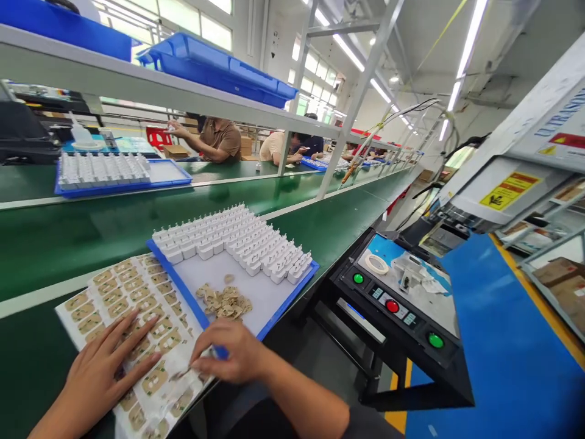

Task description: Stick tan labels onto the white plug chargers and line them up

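My left hand lies flat, fingers spread, on a white sheet of tan stickers at the near edge of the green belt. My right hand pinches a thin metal tool, probably tweezers, its tip on the sheet beside my left fingers. Just beyond is a blue tray holding rows of white plastic plug parts and a small pile of peeled tan stickers.
A green conveyor belt runs to the far right. Across it sits another blue tray of white parts, with seated workers behind. Right of me stands a machine panel with red and green buttons. Blue bins sit on the overhead shelf.
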The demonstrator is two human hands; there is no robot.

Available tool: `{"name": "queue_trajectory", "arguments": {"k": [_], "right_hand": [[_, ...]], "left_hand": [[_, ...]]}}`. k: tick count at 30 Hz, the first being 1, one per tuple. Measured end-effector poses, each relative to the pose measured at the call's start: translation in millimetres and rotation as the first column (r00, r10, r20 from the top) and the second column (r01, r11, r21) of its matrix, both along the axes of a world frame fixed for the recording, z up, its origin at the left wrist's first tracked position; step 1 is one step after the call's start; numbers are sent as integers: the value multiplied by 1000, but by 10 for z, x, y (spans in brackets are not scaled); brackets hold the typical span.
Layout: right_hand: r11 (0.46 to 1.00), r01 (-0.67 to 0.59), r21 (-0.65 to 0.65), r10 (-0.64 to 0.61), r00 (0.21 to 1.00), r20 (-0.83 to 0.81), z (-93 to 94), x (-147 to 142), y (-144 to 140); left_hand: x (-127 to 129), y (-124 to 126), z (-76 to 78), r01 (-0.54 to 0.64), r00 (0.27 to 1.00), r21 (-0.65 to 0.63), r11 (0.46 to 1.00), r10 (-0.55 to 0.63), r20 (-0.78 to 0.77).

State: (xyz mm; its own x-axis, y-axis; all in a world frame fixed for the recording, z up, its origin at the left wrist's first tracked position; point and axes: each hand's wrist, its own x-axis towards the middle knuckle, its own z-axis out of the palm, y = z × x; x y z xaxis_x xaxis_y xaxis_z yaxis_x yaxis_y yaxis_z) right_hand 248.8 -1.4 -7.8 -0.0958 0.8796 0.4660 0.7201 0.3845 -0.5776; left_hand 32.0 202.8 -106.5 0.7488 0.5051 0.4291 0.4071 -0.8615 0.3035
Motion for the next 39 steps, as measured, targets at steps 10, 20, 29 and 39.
{"name": "queue_trajectory", "arguments": {"k": [10, 20, 29, 39], "right_hand": [[994, -101, -37, 83, 938, -337, 5, 218, -79], [978, -206, 14, 197, 910, -366, 27, 277, -116], [994, -94, 57, 110, 824, -556, -81, 336, -118], [987, -158, -8, 96, 640, -762, 230, -105, -174]], "left_hand": [[625, -355, 1058, 47, 999, -86, 995, -48, -11], [2469, -633, 1167, 58, 997, -25, 998, -59, -42], [1681, -833, 1384, 293, 913, -667, 685, 8, 409], [423, -1488, 1109, 484, 679, -853, 194, 531, 506]]}}
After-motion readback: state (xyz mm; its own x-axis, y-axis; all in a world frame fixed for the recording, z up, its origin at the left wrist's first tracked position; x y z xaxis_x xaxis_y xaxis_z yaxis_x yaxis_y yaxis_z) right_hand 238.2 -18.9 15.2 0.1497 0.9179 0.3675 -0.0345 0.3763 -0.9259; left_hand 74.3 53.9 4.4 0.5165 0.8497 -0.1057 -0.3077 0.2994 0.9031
